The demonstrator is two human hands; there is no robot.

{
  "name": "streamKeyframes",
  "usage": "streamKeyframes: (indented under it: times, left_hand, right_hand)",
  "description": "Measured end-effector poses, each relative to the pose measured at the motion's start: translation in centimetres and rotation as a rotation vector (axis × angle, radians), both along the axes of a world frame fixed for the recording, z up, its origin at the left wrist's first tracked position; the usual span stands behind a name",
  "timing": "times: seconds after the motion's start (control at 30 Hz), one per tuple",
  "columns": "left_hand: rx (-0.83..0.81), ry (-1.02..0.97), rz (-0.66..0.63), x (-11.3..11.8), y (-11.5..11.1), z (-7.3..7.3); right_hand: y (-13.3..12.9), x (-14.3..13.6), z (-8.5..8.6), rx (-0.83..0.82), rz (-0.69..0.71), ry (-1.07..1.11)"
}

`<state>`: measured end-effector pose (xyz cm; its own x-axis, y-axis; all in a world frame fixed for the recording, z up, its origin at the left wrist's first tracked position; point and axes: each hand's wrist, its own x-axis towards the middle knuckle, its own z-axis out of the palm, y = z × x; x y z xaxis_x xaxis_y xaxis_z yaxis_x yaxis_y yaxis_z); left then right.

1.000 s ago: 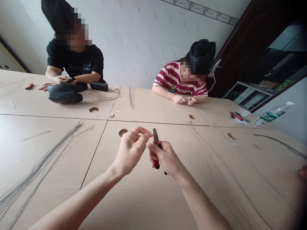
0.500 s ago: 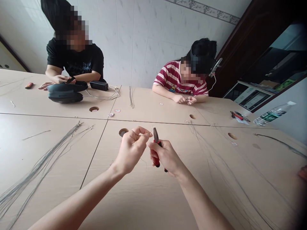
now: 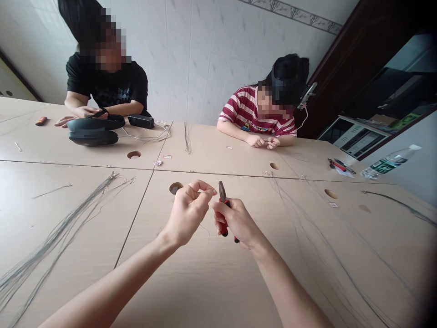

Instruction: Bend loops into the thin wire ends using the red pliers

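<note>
My left hand (image 3: 189, 209) is closed in a pinch on a thin wire (image 3: 205, 228), whose tail hangs below the fingers over the table. Its short end reaches past my fingertips to the jaws of the pliers. Red-handled pliers (image 3: 222, 193) point upward in my right hand (image 3: 235, 218), with the fingers wrapped round the handles. The jaws stand right beside my left fingertips; how tightly they close on the wire end is too small to tell. To the left lies a bundle of long wires (image 3: 78, 214), and fainter wires (image 3: 300, 218) spread out on the right.
Two people sit across the table (image 3: 191, 282), one behind a dark headset-like case (image 3: 94, 132). A cable hole (image 3: 175, 188) lies just beyond my left hand. On the far right are a plastic bottle (image 3: 389, 161), more tools (image 3: 341, 166) and a dark wire bundle (image 3: 396, 200).
Almost nothing differs. The pliers' handles have shifted very slightly, and both hands keep nearly the same place and hold.
</note>
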<state>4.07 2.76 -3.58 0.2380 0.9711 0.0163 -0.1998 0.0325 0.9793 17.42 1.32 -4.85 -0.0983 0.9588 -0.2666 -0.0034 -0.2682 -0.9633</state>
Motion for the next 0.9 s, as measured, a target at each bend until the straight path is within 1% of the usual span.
streamKeyframes:
  times: [0.13,0.23,0.3,0.4,0.5,0.63,0.8,0.9]
  left_hand:
    - [0.004,0.004,-0.003,0.1,0.0,-0.1]
    - [-0.019,-0.001,-0.013,0.0,0.0,0.2]
    - [-0.059,0.003,-0.032,-0.2,0.0,0.5]
    - [-0.09,0.061,-0.023,-0.7,0.0,1.0]
    - [-0.036,0.117,0.001,-0.9,-0.2,1.4]
    - [0.033,0.112,-0.031,-0.7,-0.7,1.6]
    - [0.175,0.102,0.073,-0.5,-1.3,1.6]
    - [0.224,0.109,0.107,-0.5,-1.2,1.4]
  right_hand:
    - [0.1,0.1,-0.1,0.004,0.003,-0.001]
    - [0.1,0.1,-0.2,0.011,0.004,-0.031]
    - [0.0,0.1,-0.2,0.035,-0.017,-0.091]
    - [-0.5,0.1,0.1,0.131,-0.072,-0.26]
    - [-1.0,-0.2,0.7,0.227,-0.082,-0.413]
    - [-1.7,-0.6,1.4,0.252,-0.06,-0.455]
    - [-2.0,-0.8,1.7,0.242,-0.064,-0.487]
    - [-2.0,-0.9,1.6,0.23,-0.049,-0.475]
